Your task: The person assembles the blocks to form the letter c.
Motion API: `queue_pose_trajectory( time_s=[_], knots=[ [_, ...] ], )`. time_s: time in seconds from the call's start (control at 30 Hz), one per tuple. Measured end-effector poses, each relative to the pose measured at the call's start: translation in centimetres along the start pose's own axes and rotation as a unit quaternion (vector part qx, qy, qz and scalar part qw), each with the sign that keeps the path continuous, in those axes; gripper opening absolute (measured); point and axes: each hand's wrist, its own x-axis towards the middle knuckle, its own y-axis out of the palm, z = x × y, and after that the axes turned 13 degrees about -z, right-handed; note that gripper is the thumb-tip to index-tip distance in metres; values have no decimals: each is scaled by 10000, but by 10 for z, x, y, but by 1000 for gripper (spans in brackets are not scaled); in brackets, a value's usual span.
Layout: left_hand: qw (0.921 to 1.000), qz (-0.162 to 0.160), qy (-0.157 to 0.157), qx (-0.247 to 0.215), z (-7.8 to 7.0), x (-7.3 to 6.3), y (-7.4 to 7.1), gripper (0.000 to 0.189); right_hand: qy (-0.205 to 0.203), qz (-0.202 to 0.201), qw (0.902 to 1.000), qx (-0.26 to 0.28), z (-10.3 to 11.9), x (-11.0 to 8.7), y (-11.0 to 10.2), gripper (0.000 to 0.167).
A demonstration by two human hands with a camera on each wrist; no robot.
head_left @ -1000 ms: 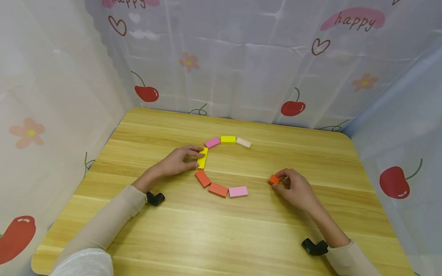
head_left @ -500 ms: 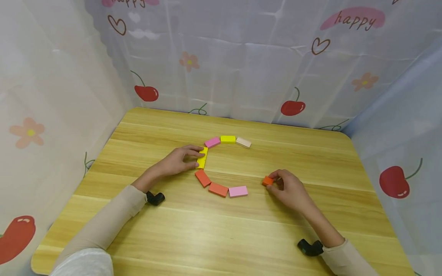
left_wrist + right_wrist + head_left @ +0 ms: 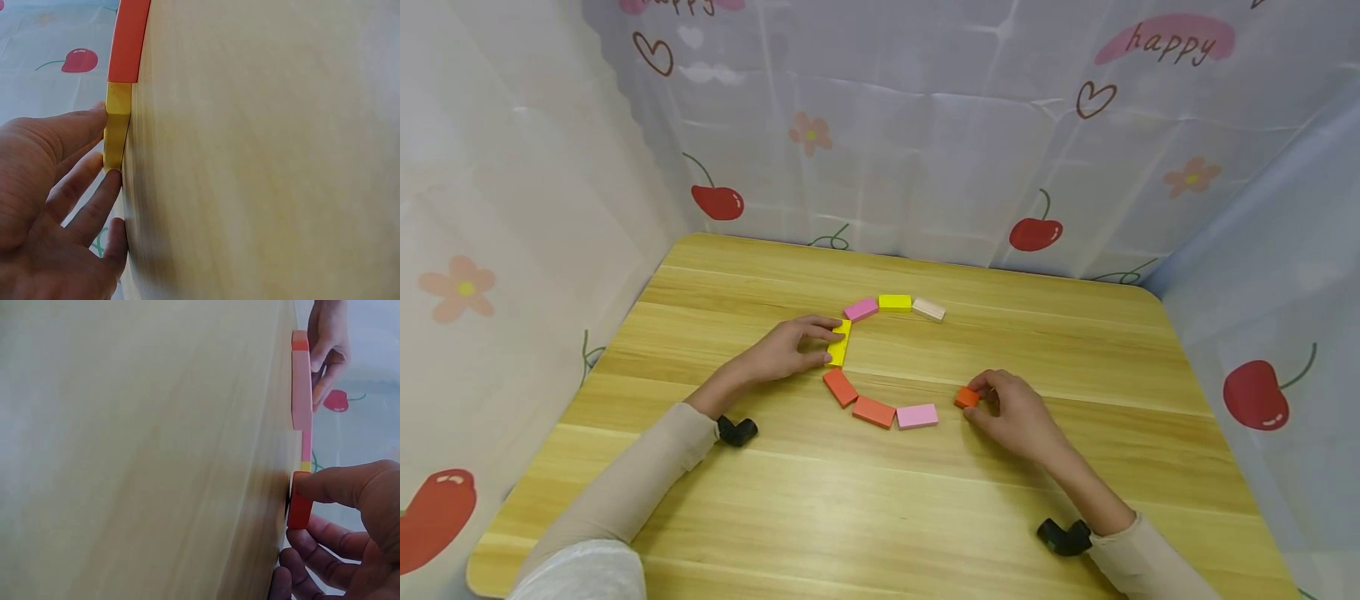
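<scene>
An orange block [image 3: 967,397] is pinched between the thumb and fingers of my right hand [image 3: 1011,415], just right of the light pink block [image 3: 917,417], with a gap between them. At the left of a C-shaped row of blocks, my left hand [image 3: 781,350] holds a yellow block [image 3: 840,343] flat on the table, thumb at its near end and fingers at its far end. In the left wrist view the yellow block [image 3: 117,125] lies against a red-orange block [image 3: 129,44]. The right wrist view has the orange block [image 3: 300,501] between thumb and fingertips.
Behind the yellow block, the row continues with a darker pink block [image 3: 861,310], another yellow block [image 3: 895,303] and a plain wood block [image 3: 929,311]. Two red-orange blocks [image 3: 874,412] form its near left part. Patterned curtains [image 3: 925,150] surround the wooden table [image 3: 820,517].
My right hand has slid left with the orange block, towards the light pink block. The left hand stays on the yellow block, and the row stands as before.
</scene>
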Motion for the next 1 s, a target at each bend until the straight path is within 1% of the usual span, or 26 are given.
queue_pose_trajectory(
  time_s=[0.23, 0.5, 0.67, 0.77, 1.0],
  knots=[
    [9999, 14, 108, -56, -2, 0, -1, 42, -117, 15, 9999, 1, 4, 1, 4, 30],
    [10000, 30, 12, -24, -2, 1, -2, 41, -138, 91, 9998, 91, 9, 2, 6, 30],
    [10000, 22, 65, -36, -2, 1, -2, 42, -235, 62, 9996, 128, 11, 2, 8, 27],
    [10000, 21, 34, -48, -2, 1, -1, 42, -293, 37, 9994, 170, 13, 1, 9, 26],
    [10000, 17, 17, -49, -4, -1, -2, 42, -355, 96, 9991, 193, 17, 0, 11, 29]
  ],
)
